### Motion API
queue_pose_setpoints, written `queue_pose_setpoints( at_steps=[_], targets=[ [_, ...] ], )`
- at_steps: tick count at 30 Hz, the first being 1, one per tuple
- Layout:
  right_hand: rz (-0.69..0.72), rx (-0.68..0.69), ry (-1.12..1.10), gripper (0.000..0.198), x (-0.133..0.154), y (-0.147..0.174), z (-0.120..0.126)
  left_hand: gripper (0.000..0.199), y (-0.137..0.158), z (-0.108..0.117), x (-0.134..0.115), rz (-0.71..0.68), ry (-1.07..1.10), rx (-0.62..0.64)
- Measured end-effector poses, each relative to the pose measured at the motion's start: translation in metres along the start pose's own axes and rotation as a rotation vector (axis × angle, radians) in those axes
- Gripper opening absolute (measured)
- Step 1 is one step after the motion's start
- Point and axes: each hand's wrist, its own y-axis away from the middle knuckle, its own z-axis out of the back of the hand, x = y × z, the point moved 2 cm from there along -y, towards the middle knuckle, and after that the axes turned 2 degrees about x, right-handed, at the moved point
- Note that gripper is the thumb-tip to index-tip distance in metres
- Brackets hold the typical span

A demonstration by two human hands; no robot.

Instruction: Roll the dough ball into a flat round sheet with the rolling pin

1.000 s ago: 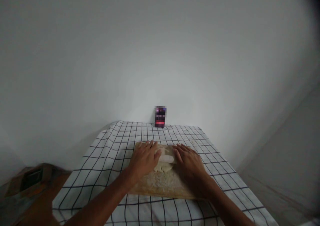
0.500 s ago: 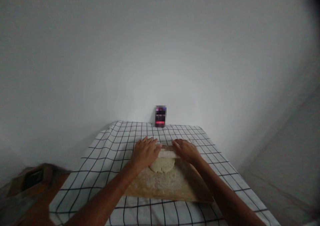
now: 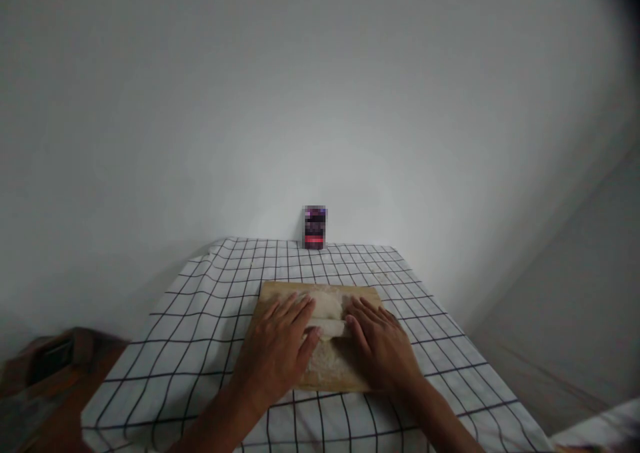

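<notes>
Both hands, left hand (image 3: pixel 280 346) and right hand (image 3: pixel 383 346), are laid flat and open on a rolling pin (image 3: pixel 327 328) over dough (image 3: pixel 325 303) on the floured board (image 3: pixel 273 293); rolling seems underway, and even forward pressure is called for.

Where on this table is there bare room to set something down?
Bare checked cloth lies left of the wooden board, right of it toward the table edge, and behind it up to the dark box. The board itself is crowded: left hand, right hand, rolling pin, dough.

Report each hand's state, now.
Left hand: open, palm flat on the rolling pin.
Right hand: open, flat on the pin's other end.
</notes>
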Motion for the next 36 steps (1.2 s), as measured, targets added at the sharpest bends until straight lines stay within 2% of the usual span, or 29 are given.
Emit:
queue_pose_setpoints(
  at_steps=[7,10,13,19,22,25,29,32,36],
  targets=[
    [-0.038,0.12,0.029,0.049,-0.01,-0.072,0.011,0.041,-0.047,-0.017,0.026,0.135,0.054,-0.057],
    [-0.035,0.138,0.023,0.049,-0.011,-0.084,0.01,0.043,-0.058,-0.02,0.03,0.163,-0.008,-0.054],
    [-0.03,0.083,0.05,0.047,-0.01,-0.071,0.007,0.046,-0.051,-0.015,0.022,0.122,-0.09,-0.049],
    [0.015,0.024,0.027,0.051,-0.001,-0.008,0.005,0.047,-0.005,-0.002,-0.006,0.052,-0.142,-0.023],
    [0.035,0.014,0.022,0.052,0.0,0.004,0.006,0.049,0.008,0.0,-0.01,0.003,-0.162,-0.033],
    [0.049,0.024,0.023,0.05,-0.003,-0.015,0.007,0.049,0.0,-0.004,-0.003,0.027,-0.155,-0.021],
    [-0.015,0.101,0.038,0.049,-0.007,-0.067,0.011,0.049,-0.036,-0.01,0.014,0.107,-0.177,-0.006],
    [-0.009,0.146,0.032,0.052,-0.008,-0.097,0.014,0.048,-0.059,-0.011,0.024,0.185,-0.208,0.013],
    [-0.006,0.142,0.046,0.049,-0.008,-0.096,0.015,0.046,-0.059,-0.009,0.022,0.186,-0.231,0.003]
  ],
)
